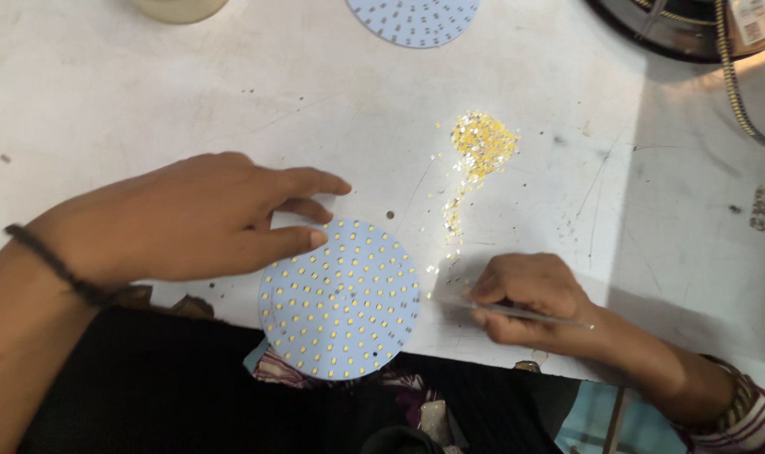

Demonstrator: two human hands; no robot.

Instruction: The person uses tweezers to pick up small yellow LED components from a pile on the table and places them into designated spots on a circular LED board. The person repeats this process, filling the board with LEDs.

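A round pale-blue circuit board (340, 298) dotted with many small yellow chips lies at the near edge of the white table (147, 101), overhanging it slightly. My left hand (189, 219) rests on the table with its thumb and fingers touching the board's upper-left rim. My right hand (525, 294) sits just right of the board and grips thin metal tweezers (517, 311), their tip pointing left toward the board. A heap of tiny yellow chips (482, 143) lies beyond, trailing down toward my right hand.
A second round blue board (414, 18) lies at the table's far edge. A pale container (181, 8) stands at the top left. A dark round object with a braided cable (731, 76) sits at the top right. Dark cloth covers my lap below.
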